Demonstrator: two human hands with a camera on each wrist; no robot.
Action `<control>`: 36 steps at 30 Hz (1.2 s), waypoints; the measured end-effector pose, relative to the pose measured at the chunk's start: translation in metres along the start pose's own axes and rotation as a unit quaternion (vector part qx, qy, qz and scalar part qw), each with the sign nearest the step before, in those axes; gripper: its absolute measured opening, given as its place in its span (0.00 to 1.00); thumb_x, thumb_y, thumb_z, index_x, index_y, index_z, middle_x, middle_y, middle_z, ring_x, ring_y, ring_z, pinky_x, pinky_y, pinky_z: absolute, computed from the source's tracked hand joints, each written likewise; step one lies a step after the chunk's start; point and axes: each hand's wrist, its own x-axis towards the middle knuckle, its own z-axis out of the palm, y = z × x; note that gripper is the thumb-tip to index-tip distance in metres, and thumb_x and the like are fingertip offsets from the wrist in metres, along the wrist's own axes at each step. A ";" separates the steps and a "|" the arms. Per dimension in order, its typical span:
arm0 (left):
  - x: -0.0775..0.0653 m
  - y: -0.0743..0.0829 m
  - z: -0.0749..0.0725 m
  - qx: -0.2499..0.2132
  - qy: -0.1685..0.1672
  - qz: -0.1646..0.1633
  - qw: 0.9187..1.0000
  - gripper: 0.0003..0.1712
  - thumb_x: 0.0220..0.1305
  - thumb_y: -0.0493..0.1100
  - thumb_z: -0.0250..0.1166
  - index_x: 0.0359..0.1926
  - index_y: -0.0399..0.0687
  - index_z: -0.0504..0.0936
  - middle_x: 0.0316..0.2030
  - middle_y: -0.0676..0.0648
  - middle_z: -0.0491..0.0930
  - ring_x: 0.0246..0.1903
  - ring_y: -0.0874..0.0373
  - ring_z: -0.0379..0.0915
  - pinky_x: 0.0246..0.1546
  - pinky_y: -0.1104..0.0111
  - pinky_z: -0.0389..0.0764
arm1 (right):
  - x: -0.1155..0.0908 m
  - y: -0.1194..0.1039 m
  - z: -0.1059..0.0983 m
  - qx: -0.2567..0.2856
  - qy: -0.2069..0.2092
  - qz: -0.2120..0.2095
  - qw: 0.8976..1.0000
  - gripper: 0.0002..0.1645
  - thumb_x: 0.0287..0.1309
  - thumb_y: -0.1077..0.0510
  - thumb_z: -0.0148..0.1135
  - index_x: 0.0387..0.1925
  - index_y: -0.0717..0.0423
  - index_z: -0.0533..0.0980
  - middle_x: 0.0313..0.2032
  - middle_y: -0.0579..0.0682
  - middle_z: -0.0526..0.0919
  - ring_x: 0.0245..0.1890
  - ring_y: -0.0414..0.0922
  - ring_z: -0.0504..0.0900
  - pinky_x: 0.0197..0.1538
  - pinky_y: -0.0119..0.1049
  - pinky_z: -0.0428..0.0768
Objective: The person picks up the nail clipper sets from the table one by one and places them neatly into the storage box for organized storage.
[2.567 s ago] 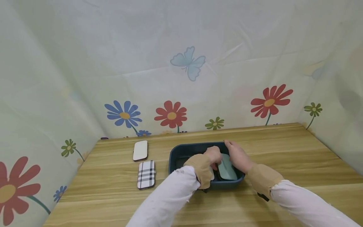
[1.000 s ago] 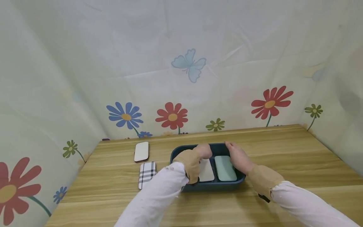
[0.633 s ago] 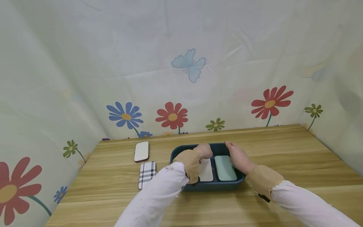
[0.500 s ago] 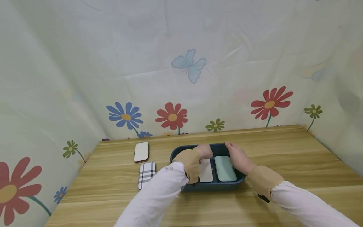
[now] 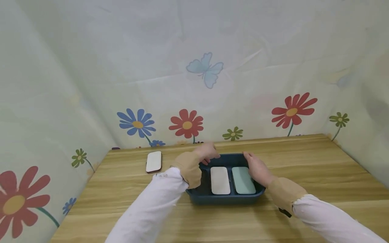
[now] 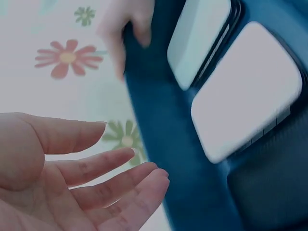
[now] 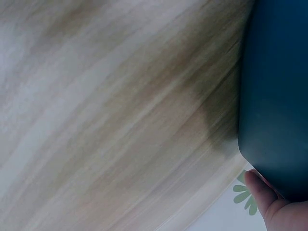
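Note:
A dark blue box point(image 5: 226, 200) stands on the table. Inside, a white flat case point(image 5: 220, 180) and a pale green flat case point(image 5: 244, 180), both with rounded corners, lie side by side. My left hand point(image 5: 206, 152) is over the box's back left rim, holding nothing. In the left wrist view its fingers point(image 6: 110, 187) are loosely extended beside the box wall. My right hand point(image 5: 258, 170) grips the box's back right rim. In the right wrist view the thumb point(image 7: 262, 192) shows by the outer wall. A dark flat area point(image 6: 274, 187) lies beside the white case; I cannot tell what it is.
Another white flat case point(image 5: 154, 161) lies on the wooden table point(image 5: 121, 189) left of the box. My left sleeve point(image 5: 152, 202) crosses the table in front of it. A flowered cloth point(image 5: 152, 50) hangs behind the table and at both sides.
My left hand has let go of the white case and moved up and left, out to the box's back rim. My right hand has kept its grip. The sleeve now covers the plaid case.

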 end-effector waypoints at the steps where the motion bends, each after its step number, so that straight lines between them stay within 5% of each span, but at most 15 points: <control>1: -0.003 0.008 -0.006 0.028 0.006 -0.015 0.999 0.14 0.57 0.45 0.63 0.41 0.41 0.76 0.34 0.45 0.73 0.29 0.52 0.73 0.27 0.64 0.78 | 0.000 0.000 0.000 0.000 0.000 0.003 1.000 0.34 0.44 0.82 0.55 0.57 0.77 0.59 0.51 0.74 0.65 0.50 0.64 0.68 0.50 0.53 0.68; 3: -0.023 0.045 -0.019 0.097 0.019 -0.100 0.990 0.13 0.58 0.42 0.62 0.43 0.40 0.77 0.33 0.45 0.73 0.27 0.50 0.73 0.27 0.61 0.79 | 0.000 0.001 -0.001 -0.001 0.000 0.005 1.000 0.34 0.44 0.82 0.55 0.57 0.76 0.60 0.51 0.74 0.65 0.50 0.64 0.68 0.50 0.53 0.68; 7: -0.048 0.055 -0.037 0.084 0.026 -0.111 0.990 0.10 0.61 0.38 0.59 0.40 0.35 0.78 0.23 0.48 0.68 0.20 0.55 0.67 0.31 0.61 0.78 | -0.002 0.003 -0.001 -0.002 -0.001 0.001 1.000 0.35 0.44 0.82 0.55 0.57 0.77 0.60 0.50 0.74 0.65 0.50 0.64 0.68 0.49 0.54 0.68; 10: -0.057 0.050 -0.047 0.068 0.035 -0.112 0.991 0.11 0.61 0.38 0.58 0.41 0.33 0.77 0.22 0.48 0.68 0.20 0.55 0.67 0.34 0.61 0.78 | -0.003 0.003 -0.001 -0.001 0.000 -0.002 1.000 0.34 0.44 0.82 0.55 0.57 0.77 0.60 0.50 0.74 0.65 0.50 0.65 0.67 0.49 0.54 0.68; 16: -0.066 0.038 -0.066 0.056 0.037 -0.105 0.992 0.10 0.59 0.38 0.60 0.38 0.33 0.77 0.34 0.40 0.74 0.37 0.44 0.74 0.31 0.62 0.78 | -0.005 0.005 -0.001 -0.006 0.017 -0.018 1.000 0.33 0.43 0.83 0.54 0.55 0.78 0.61 0.48 0.74 0.67 0.49 0.65 0.69 0.48 0.54 0.69; 30: -0.089 0.007 -0.092 0.060 0.059 -0.122 0.989 0.11 0.59 0.37 0.58 0.39 0.32 0.76 0.33 0.39 0.74 0.32 0.45 0.74 0.29 0.61 0.78 | -0.004 0.002 0.001 -0.010 0.026 -0.031 0.999 0.31 0.43 0.83 0.53 0.54 0.79 0.62 0.47 0.74 0.68 0.48 0.65 0.70 0.48 0.54 0.70; 36: -0.101 -0.009 -0.100 0.060 0.068 -0.137 0.986 0.09 0.58 0.35 0.58 0.36 0.31 0.77 0.31 0.38 0.75 0.20 0.54 0.69 0.23 0.65 0.77 | -0.002 0.001 0.001 -0.009 0.025 -0.029 0.999 0.32 0.42 0.83 0.53 0.54 0.79 0.62 0.47 0.75 0.68 0.47 0.65 0.70 0.47 0.54 0.70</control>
